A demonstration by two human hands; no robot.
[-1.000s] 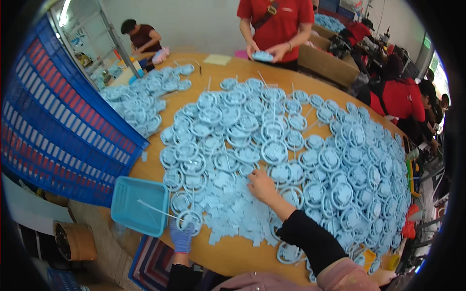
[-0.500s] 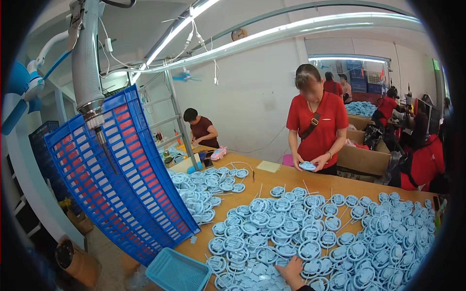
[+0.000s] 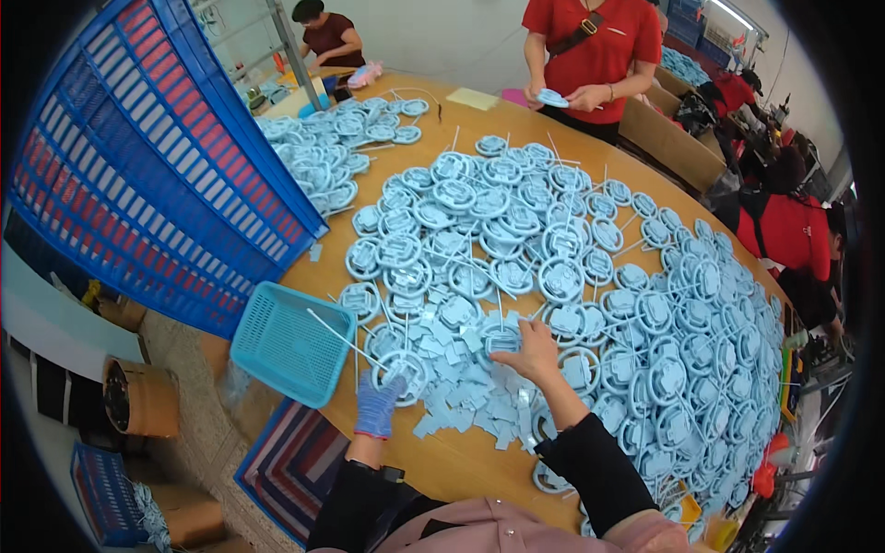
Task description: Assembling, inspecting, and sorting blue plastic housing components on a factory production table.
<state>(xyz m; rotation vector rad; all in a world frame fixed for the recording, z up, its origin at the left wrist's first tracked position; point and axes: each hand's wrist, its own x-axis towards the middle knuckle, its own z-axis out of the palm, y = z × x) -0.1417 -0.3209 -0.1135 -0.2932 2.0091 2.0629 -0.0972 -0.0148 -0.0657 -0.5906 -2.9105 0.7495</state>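
Observation:
Light blue round plastic parts (image 3: 454,195), each ring-shaped with a molded centre, lie heaped over the table; many have a thin stem. My left hand (image 3: 376,405), in a blue-purple knit glove, is closed on the lower edge of one such part (image 3: 400,372), whose stem points up and left. Bare, my right hand (image 3: 536,355) has thumb and fingers around another round part (image 3: 502,339) at the near side of the heap. Small flat light blue pieces (image 3: 470,392) lie scattered between my hands.
A light blue basket (image 3: 277,350) stands at the table's left edge, below a tilted blue crate (image 3: 138,166). Across the wooden table (image 3: 433,461), a person in red (image 3: 590,55) holds a similar part. Another person (image 3: 327,41) works at the far left.
The view has tilted down toward the table. My gloved left hand has come into view with a round part. My right hand stays by the near side of the heap, now gripping a part.

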